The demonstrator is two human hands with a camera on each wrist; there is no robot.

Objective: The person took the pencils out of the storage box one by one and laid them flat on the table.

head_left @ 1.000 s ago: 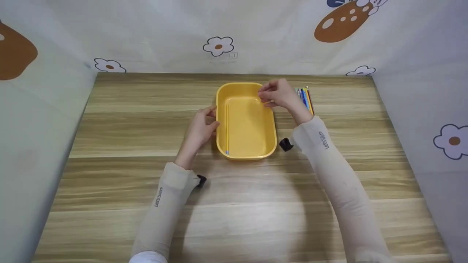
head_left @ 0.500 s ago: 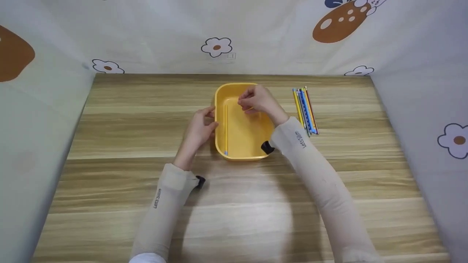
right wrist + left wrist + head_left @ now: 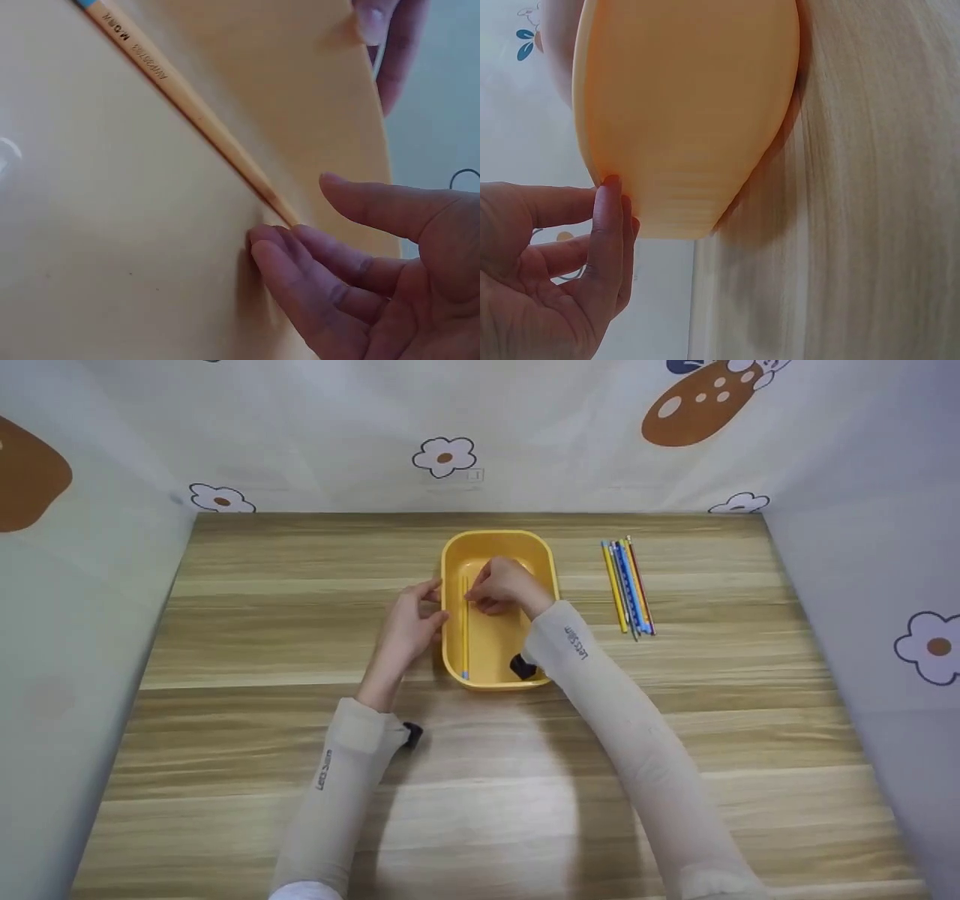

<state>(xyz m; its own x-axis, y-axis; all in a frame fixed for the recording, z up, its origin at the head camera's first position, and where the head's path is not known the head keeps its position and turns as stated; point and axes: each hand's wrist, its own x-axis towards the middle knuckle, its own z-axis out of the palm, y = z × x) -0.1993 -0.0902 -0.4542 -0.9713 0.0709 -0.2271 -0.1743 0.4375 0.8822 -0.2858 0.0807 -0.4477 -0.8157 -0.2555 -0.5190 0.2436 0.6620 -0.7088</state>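
Observation:
A yellow plastic basin [image 3: 499,686] stands on the wooden table, and a yellow pencil [image 3: 465,637] with a blue end lies lengthwise along its left inner side. My left hand [image 3: 411,619] holds the basin's left rim between thumb and fingers; the left wrist view shows fingertips on the outer wall [image 3: 690,97]. Inside the basin is my right hand [image 3: 508,585], close by the far part of the pencil. In the right wrist view its fingertips [image 3: 274,244] are right at the pencil's far tip, while the thumb [image 3: 360,196] stands apart from the fingers.
Right of the basin, several pencils [image 3: 628,589] in yellow, blue and dark red lie side by side on the table [image 3: 750,660]. Pale flower-printed cloth [image 3: 322,442] encloses the table at the back and both sides.
My right hand has moved left from the basin's far right rim and lowered inside it toward the pencil. My left hand keeps its hold on the rim.

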